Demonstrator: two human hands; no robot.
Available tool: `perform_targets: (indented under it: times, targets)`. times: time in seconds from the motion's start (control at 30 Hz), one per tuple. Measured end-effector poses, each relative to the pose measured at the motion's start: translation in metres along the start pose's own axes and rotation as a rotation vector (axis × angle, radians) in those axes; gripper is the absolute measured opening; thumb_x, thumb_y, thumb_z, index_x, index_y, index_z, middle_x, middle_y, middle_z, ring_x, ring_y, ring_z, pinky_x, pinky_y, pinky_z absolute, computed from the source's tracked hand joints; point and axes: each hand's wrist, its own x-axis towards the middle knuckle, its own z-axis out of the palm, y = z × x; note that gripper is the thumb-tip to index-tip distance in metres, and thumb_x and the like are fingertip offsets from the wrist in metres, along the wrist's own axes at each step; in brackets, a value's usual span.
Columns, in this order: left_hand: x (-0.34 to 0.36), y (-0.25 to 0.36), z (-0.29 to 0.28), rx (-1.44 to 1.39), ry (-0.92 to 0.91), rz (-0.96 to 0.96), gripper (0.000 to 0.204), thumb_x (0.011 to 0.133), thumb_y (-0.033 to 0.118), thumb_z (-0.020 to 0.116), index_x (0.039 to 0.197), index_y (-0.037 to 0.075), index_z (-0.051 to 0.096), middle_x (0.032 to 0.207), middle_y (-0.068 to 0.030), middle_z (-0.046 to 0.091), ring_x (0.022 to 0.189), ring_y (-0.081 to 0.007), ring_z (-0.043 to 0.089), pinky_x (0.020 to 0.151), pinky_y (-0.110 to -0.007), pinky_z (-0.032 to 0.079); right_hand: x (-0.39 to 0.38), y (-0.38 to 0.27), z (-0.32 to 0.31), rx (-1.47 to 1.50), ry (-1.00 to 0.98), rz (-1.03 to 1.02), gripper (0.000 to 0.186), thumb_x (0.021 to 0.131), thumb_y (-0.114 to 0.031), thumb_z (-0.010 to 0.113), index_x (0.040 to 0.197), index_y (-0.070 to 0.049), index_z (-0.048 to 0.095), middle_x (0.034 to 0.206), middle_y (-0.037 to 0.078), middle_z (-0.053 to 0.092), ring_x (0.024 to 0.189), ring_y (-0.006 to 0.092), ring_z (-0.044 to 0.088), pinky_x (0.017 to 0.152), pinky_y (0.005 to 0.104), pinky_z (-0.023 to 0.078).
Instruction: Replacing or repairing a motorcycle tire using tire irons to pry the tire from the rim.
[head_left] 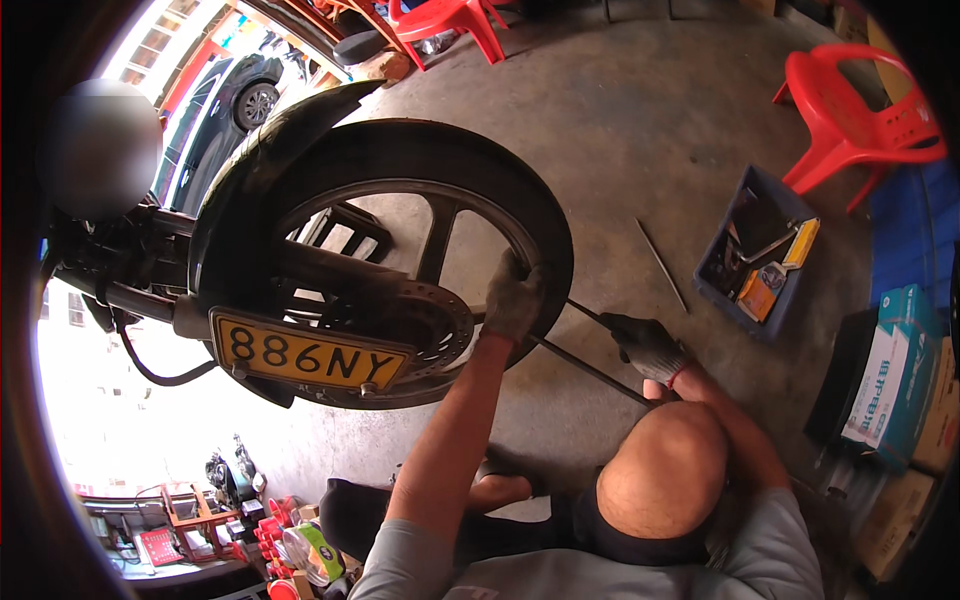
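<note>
A motorcycle's front wheel [437, 235], with its black tyre [440, 140], spoked rim and drilled brake disc [455, 305], stands in front of me. My left hand [513, 297], in a grey work glove, is closed around the rim and tyre on the near right side. My right hand [648, 345], gloved too, grips a thin tyre lever [587, 312] whose far end meets the tyre's edge. A second tyre lever [592, 371] slants from the tyre down to my bent knee [665, 460]. The tips of both levers at the bead are hard to make out.
A blue toolbox [712, 285] of tools and small boxes sits on the concrete floor to the right, beside a loose metal rod [661, 264]. Red plastic chairs [850, 120] stand farther off. Cartons [888, 380] line the right. A yellow plate [310, 352] hangs below the mudguard [235, 190].
</note>
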Motion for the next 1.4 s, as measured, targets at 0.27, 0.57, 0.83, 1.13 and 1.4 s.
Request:
perform_targets:
  times: [0.27,0.57,0.83,1.13,1.4]
  targets:
    - [0.008,-0.005,0.005,0.061,0.011,0.063,0.053,0.075,0.018,0.067,0.119,0.0,0.045,0.107,-0.0221,0.064,0.103,-0.0352,0.061,0.088,-0.04,0.047,0.014,-0.007,-0.005,-0.119,-0.031,-0.099,0.033,0.094,-0.023,0.046,0.12,-0.009,0.059,0.1,0.016,0.066,0.072,0.0254,0.065,0.068,0.0362,0.051]
    - [0.012,-0.015,0.014,0.023,0.088,0.057,0.05,0.071,0.017,0.07,0.111,-0.002,0.046,0.102,-0.026,0.064,0.098,-0.0403,0.062,0.085,-0.042,0.049,0.045,-0.002,-0.01,0.054,-0.154,0.033,0.027,0.091,-0.016,0.049,0.113,-0.007,0.063,0.104,0.012,0.067,0.092,0.0282,0.064,0.078,0.0358,0.05]
    - [0.004,-0.01,0.012,0.203,0.096,-0.025,0.054,0.071,0.022,0.068,0.113,-0.003,0.047,0.101,-0.0269,0.064,0.099,-0.0411,0.061,0.085,-0.043,0.048,0.03,-0.003,0.034,-0.178,-0.019,-0.099,0.021,0.085,-0.011,0.051,0.103,-0.004,0.059,0.094,0.017,0.065,0.09,0.0364,0.061,0.078,0.0446,0.048]
    - [-0.002,-0.007,0.008,0.21,0.068,-0.024,0.054,0.073,0.024,0.066,0.119,0.002,0.047,0.105,-0.0244,0.063,0.103,-0.0404,0.06,0.088,-0.043,0.046,0.078,0.087,0.024,-0.53,0.347,-0.323,0.024,0.089,-0.023,0.046,0.1,-0.007,0.06,0.095,0.016,0.065,0.087,0.0293,0.064,0.075,0.0384,0.05]
    - [-0.01,0.005,0.005,0.322,0.063,-0.112,0.046,0.083,0.021,0.062,0.122,0.004,0.047,0.116,-0.0219,0.059,0.111,-0.0357,0.056,0.093,-0.04,0.044,0.109,0.14,-0.031,-1.201,0.554,0.263,0.031,0.088,-0.018,0.05,0.115,-0.003,0.051,0.105,0.014,0.06,0.091,0.0272,0.063,0.074,0.035,0.052]
